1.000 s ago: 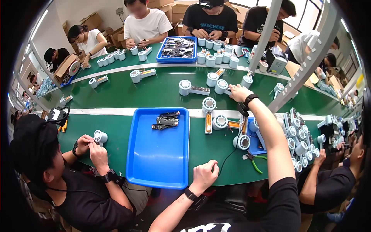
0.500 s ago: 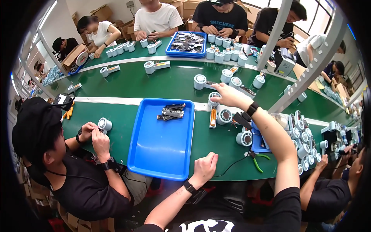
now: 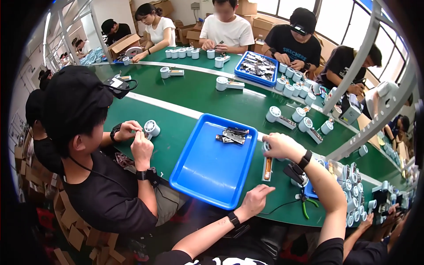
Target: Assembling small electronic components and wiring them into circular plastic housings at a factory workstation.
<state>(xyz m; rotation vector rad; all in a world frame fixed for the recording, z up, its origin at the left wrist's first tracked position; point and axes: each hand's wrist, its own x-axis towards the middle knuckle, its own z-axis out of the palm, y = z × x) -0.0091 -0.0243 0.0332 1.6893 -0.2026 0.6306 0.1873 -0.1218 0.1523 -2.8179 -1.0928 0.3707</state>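
Note:
My right hand (image 3: 282, 146) is closed around the round head of a pale blue handheld fan, just off the tray's right edge. The fan's opened handle (image 3: 267, 168), with an orange battery inside, points toward me; my fingers hide most of its head. My left hand (image 3: 256, 201) hovers by the tray's lower right corner, index finger stretched out, holding nothing that I can see. The blue tray (image 3: 207, 176) carries a small pile of dark, narrow electronic parts (image 3: 233, 135) near its far right corner. Under my right wrist, a black object (image 3: 295, 173) partly covers another fan.
Green-handled pliers (image 3: 305, 207) and a black cable (image 3: 280, 209) lie near the front edge. Crowded fans (image 3: 353, 190) stand at right. More opened fans (image 3: 282, 118) sit across the green bench. A co-worker (image 3: 88, 154) at left handles a fan (image 3: 152, 128); others work opposite. A metal post (image 3: 349, 79) rises at right.
The view has swung left, shifting the scene rightward in the picture. My right hand has closed on the fan, which is nearer the tray. My left hand's fist has loosened, its index finger extended.

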